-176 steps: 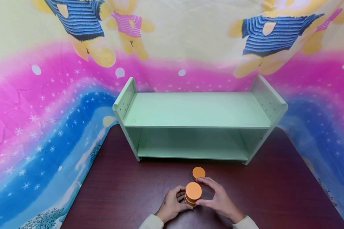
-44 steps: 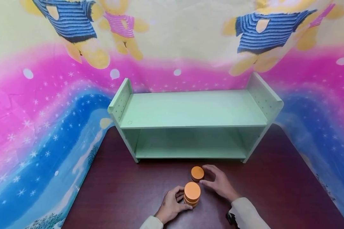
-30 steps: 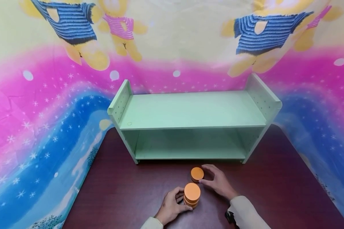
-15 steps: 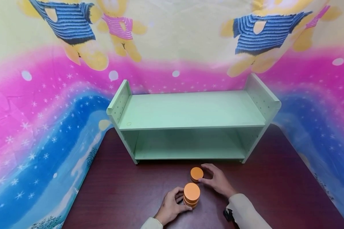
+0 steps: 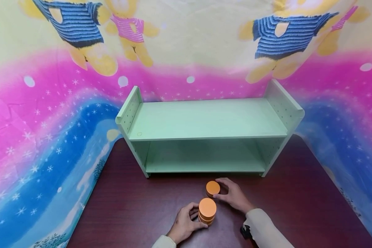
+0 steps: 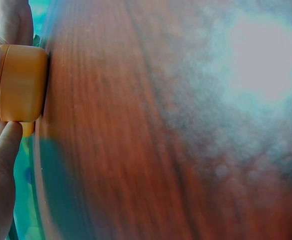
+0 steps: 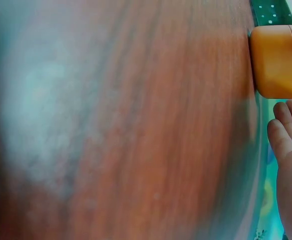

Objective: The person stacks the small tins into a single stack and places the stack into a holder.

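Observation:
Two orange round jars stand stacked on the table, the upper one [image 5: 207, 206] squarely on the lower one [image 6: 23, 82]. My left hand [image 5: 186, 220] holds the stack from the left, thumb at the near side and fingers behind. Beyond it stands a single orange jar [image 5: 213, 187] with its lid on. My right hand [image 5: 233, 195] reaches round this jar from the right, thumb against its near side and index finger at its far side. In the right wrist view several lower fingers [image 7: 286, 125] lie straight beside the jar [image 7: 275, 62], seemingly just apart from it.
A pale green two-tier shelf [image 5: 201, 119] stands behind the jars. All of this is on a dark red-brown table [image 5: 127, 206]. A patterned cloth [image 5: 189, 51] with bears and snowflakes hangs round the back and sides.
My right hand has left the stack, moved to the far jar, and edged left so its thumb and index finger now lie closer about it. The left hand keeps its hold.

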`<act>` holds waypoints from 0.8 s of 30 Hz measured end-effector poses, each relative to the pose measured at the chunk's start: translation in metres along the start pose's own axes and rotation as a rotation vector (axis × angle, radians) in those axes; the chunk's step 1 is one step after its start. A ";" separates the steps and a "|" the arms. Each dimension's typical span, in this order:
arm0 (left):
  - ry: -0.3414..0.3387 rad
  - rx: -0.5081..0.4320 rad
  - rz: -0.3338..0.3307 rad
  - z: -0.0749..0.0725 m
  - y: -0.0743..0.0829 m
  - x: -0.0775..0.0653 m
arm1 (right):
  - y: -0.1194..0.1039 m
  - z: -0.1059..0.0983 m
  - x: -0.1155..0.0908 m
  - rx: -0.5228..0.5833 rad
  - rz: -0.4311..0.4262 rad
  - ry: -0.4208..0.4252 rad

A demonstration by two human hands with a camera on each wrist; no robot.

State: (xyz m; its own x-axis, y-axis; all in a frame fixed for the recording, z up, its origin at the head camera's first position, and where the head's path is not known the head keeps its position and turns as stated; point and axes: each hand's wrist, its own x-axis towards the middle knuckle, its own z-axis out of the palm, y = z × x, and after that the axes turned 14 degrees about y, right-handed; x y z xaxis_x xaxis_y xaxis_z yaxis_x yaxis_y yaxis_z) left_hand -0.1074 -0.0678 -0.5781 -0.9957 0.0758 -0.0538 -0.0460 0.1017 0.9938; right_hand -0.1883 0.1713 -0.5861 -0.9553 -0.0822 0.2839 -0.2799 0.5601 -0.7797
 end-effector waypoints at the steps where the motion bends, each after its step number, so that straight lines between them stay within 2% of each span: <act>1: 0.000 0.000 0.004 0.000 0.000 0.000 | 0.000 0.000 0.000 -0.002 0.001 -0.003; 13: -0.004 -0.013 0.003 0.000 0.000 0.001 | 0.000 0.003 0.002 0.049 0.052 -0.034; 24: 0.008 -0.009 -0.027 0.001 0.000 -0.001 | 0.003 0.005 0.001 0.054 0.056 -0.060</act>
State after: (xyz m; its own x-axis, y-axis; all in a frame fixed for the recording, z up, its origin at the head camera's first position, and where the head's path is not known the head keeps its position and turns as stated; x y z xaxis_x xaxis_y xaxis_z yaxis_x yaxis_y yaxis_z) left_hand -0.1066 -0.0666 -0.5784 -0.9946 0.0655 -0.0802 -0.0738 0.0949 0.9928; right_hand -0.1908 0.1689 -0.5904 -0.9732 -0.1018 0.2064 -0.2289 0.5203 -0.8227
